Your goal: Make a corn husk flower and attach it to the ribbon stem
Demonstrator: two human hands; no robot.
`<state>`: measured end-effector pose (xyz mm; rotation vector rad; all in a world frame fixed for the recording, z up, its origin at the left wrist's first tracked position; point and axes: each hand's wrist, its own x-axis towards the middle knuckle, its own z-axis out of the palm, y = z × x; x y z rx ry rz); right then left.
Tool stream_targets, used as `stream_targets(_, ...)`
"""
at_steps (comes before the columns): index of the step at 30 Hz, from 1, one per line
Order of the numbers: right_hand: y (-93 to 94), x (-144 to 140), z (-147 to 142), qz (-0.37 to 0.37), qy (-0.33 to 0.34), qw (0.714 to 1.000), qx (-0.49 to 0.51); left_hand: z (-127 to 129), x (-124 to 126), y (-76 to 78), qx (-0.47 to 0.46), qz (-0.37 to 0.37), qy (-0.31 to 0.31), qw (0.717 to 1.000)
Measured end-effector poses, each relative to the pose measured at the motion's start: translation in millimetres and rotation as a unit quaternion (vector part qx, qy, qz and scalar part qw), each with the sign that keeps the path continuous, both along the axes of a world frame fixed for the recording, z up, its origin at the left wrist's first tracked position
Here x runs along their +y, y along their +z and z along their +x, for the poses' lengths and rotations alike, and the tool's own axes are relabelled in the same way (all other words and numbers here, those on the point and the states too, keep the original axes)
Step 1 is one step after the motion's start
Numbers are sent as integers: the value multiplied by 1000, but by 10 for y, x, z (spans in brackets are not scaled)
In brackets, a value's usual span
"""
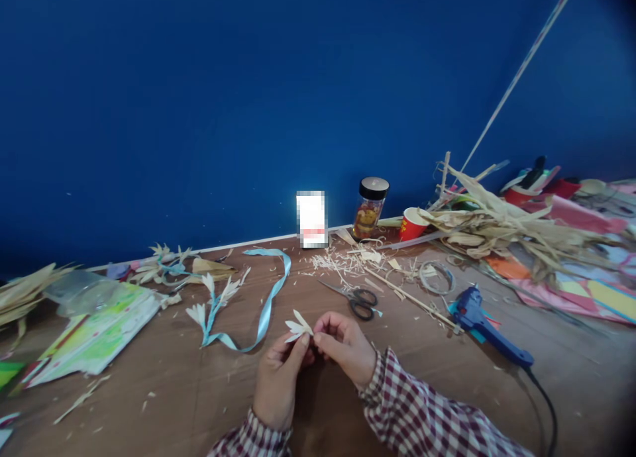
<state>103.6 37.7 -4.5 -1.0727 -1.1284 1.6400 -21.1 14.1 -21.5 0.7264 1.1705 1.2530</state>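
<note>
You are pinching a small pale husk flower [299,326] between both hands, low in the middle of the view, just above the brown table [437,364]. Your left hand [279,377] is closing thumb and fingers on its base from below, and your right hand [344,345] is gripping the same base from the side; the petals are fanning out up and to the left. The base itself is hiding behind your fingertips, so how it is bound cannot be told. Both checked sleeves are running off the bottom edge.

Black scissors [356,300] are lying just beyond your right hand, with shavings scattered about them. A blue glue gun [484,324] is resting to the right, its cord leaving the frame at the bottom. A light blue ribbon [262,304] is curling to the left of your hands, tangling with more husk flowers. A heap of dry husks [501,228] is partly covering a red cup [412,223] beside a black-lidded jar [370,207]; the jar's contents are too blurred to name. The white object against the blue wall is pixelated. Printed sheets [94,331] on the left are soft and hard to read.
</note>
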Motion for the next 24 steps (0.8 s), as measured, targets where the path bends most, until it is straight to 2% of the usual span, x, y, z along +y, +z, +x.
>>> stream_targets(11, 6, 5, 2, 23, -15, 999, -36, 4, -19, -39, 39, 6, -1, 999)
stream_targets(17, -3, 8, -8, 25, 0, 1000, 0, 19, -7, 16, -2, -16, 29, 999)
stream_targets(24, -37, -17, -49, 38, -36, 999, -15, 23, -6, 18, -21, -24, 24, 999)
